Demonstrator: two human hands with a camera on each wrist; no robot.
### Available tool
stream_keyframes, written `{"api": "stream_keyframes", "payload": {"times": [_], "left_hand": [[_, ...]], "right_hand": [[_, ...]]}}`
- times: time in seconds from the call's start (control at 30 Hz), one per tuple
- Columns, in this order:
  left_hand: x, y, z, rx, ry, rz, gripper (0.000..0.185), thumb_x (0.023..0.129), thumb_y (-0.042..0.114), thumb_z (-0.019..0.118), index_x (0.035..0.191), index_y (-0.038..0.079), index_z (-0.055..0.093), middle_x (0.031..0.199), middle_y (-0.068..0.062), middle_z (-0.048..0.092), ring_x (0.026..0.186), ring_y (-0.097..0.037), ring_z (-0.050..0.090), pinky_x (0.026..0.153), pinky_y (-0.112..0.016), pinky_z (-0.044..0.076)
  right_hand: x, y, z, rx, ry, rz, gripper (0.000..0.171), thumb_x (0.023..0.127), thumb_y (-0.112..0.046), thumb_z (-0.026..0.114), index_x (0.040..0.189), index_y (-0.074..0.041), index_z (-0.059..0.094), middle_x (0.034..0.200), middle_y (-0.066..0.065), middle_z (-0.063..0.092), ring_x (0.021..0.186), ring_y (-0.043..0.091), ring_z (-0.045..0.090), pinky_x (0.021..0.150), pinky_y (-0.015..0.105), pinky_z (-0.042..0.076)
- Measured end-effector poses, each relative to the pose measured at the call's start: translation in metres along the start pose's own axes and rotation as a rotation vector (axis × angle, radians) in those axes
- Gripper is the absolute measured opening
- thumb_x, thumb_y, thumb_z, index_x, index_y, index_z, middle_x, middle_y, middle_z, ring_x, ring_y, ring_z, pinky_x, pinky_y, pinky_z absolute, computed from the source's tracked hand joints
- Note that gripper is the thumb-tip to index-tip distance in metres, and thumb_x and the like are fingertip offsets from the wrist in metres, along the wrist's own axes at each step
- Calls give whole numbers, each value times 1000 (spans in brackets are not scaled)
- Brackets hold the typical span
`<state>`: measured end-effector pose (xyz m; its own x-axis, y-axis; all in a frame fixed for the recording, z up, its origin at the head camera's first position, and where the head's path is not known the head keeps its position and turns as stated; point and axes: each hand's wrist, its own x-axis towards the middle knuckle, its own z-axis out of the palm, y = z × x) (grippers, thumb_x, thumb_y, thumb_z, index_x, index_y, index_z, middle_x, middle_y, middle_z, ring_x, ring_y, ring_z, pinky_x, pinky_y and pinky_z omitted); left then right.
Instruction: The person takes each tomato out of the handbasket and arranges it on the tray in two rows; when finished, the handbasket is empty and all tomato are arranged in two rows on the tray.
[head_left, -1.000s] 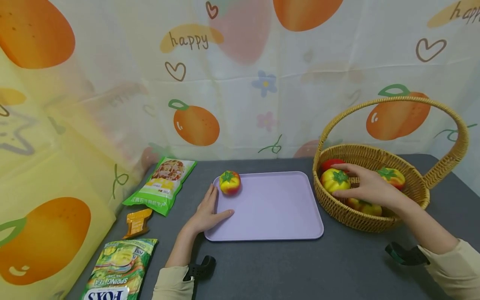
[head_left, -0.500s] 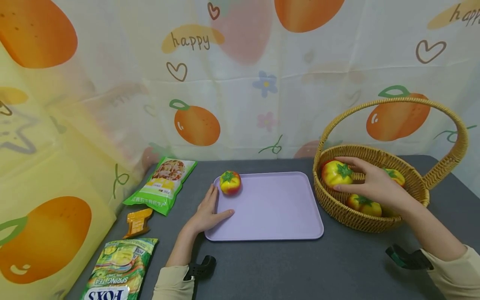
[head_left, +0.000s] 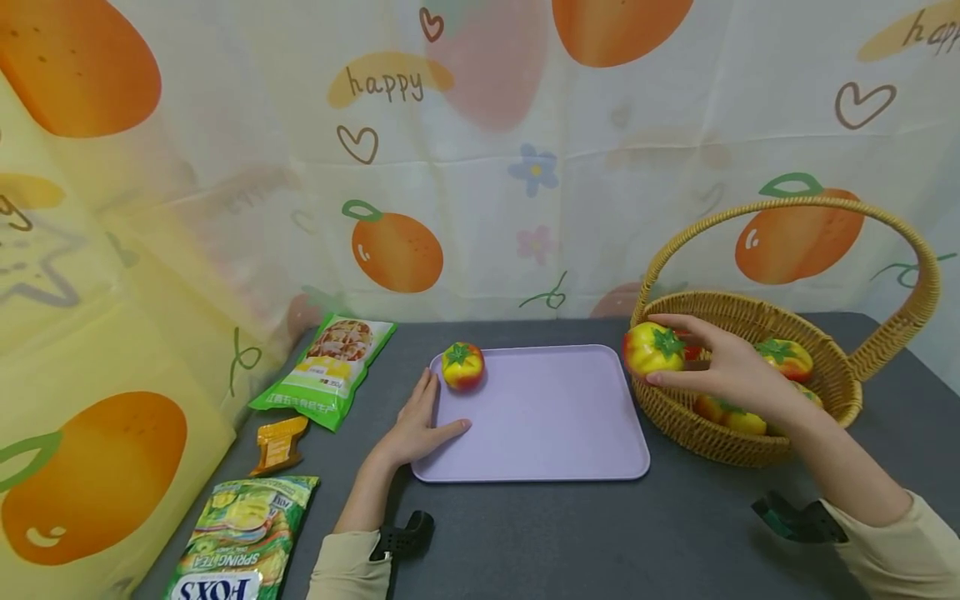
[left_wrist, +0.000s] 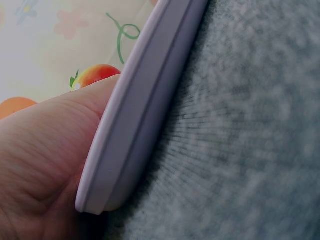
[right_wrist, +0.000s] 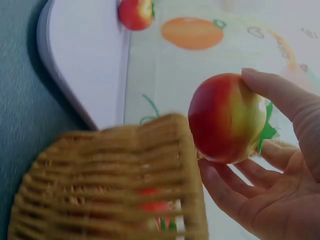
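Note:
My right hand (head_left: 727, 367) pinches a red-and-yellow toy fruit (head_left: 652, 350) with a green leafy top between thumb and fingers. It is held up over the left rim of the wicker basket (head_left: 720, 446), and the right wrist view shows it just above that rim. My left hand (head_left: 412, 425) rests along the left edge of the pale purple tray (head_left: 547, 417), fingers straight and thumb across the corner. A similar toy fruit (head_left: 462, 367) sits in the tray's far left corner, by my left fingertips.
Inside the basket lie more toy fruits (head_left: 786, 358), partly hidden by my right arm; its tall handle (head_left: 787, 202) arches above. To the tray's left are a green snack bag (head_left: 330, 367), a small orange packet (head_left: 279, 446) and a FOX'S bag (head_left: 240, 533).
My right hand has taken hold of the toy fruit, lifted it inside the basket and moved it left to the rim. My left hand has stayed on the tray.

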<state>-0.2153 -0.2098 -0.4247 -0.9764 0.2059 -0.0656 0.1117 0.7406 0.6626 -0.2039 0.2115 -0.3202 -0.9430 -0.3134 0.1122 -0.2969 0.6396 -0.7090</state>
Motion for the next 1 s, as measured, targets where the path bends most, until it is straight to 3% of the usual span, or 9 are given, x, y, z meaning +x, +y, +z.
{"api": "stream_keyframes", "payload": {"times": [0.4, 0.63, 1.0], "left_hand": [[1, 2, -1, 5, 4, 7, 100, 88, 43, 68, 155, -1, 8, 162, -19, -3, 147, -39, 3, 113, -62, 7], [1, 1, 0, 3, 2, 1, 100, 88, 43, 68, 155, 1, 7, 162, -18, -4, 147, -38, 3, 114, -61, 6], [-1, 1, 1, -13, 12, -5, 99, 88, 43, 68, 155, 1, 8, 162, -18, -4, 147, -38, 2, 114, -61, 6]], "right_hand": [[23, -20, 27, 75, -49, -83, 74, 81, -37, 80, 144, -18, 46, 127, 11, 55, 109, 29, 57, 84, 33, 54], [38, -22, 47, 124, -80, -70, 75, 78, -38, 82, 142, -19, 47, 127, 9, 55, 113, 30, 53, 85, 38, 54], [67, -22, 84, 73, -103, -69, 76, 78, -37, 82, 142, -12, 49, 133, 14, 55, 123, 35, 50, 91, 45, 50]]}}
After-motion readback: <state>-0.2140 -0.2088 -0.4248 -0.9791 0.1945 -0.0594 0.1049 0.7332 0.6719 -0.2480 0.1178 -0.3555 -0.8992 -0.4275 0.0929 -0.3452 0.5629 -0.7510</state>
